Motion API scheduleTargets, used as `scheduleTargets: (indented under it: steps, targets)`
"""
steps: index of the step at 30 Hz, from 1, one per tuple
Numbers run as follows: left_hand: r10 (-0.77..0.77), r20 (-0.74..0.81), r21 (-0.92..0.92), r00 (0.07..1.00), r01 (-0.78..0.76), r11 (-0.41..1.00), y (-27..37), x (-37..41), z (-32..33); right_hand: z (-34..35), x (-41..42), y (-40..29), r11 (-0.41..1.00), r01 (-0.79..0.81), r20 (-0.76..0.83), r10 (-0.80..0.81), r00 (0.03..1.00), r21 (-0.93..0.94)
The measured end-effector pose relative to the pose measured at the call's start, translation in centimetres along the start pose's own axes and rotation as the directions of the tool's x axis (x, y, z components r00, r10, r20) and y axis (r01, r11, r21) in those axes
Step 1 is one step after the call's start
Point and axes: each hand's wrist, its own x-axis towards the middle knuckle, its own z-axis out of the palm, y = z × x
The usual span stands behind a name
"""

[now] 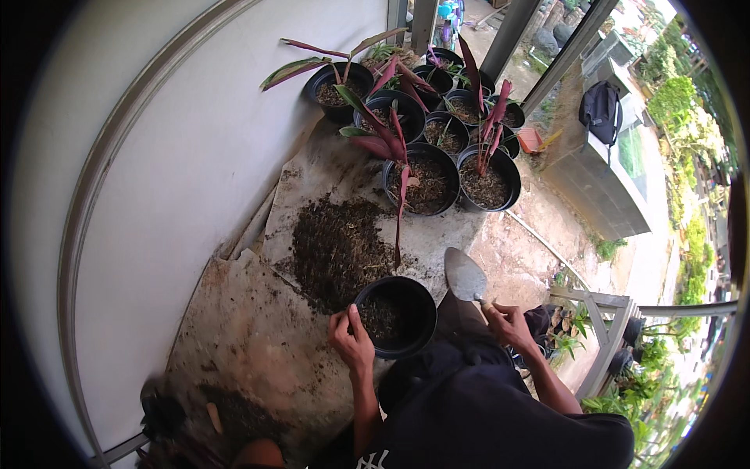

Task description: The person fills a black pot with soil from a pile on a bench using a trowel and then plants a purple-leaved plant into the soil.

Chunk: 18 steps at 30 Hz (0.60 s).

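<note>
My left hand grips the rim of a black plastic plant pot, thumb over the edge. Some dark soil lies in the pot's bottom. In my right hand is the handle of a mason's trowel, held off to the pot's right with its grey blade pointing away from me. The blade looks bare of any heap of soil. Just beyond the pot, a spread of dark potting soil covers part of the pale, stained sheet on the ground.
Several black pots with red-leaved plants crowd the far side, one long leaf drooping toward the soil. A white wall panel bounds the left. At right stand a concrete block ledge with a backpack and a wooden frame.
</note>
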Motion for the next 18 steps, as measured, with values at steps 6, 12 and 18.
scheduleTargets:
  steps: [6,12,18]
  targets:
    - [-0.002,0.007,0.012,1.000,0.002,1.000,0.5,0.2,-0.3,7.1,6.1,-1.3,0.969,0.235,0.057,-0.231,0.971,-0.071]
    - [-0.025,0.006,0.044,1.000,0.025,0.999,0.0,-0.1,-0.2,10.8,9.6,-8.8,0.960,0.251,0.164,-0.230,0.959,-0.127]
    - [-0.012,0.013,0.049,1.000,0.011,0.999,0.1,0.2,-0.1,9.1,11.3,-8.3,0.977,0.205,0.270,-0.215,0.938,0.065]
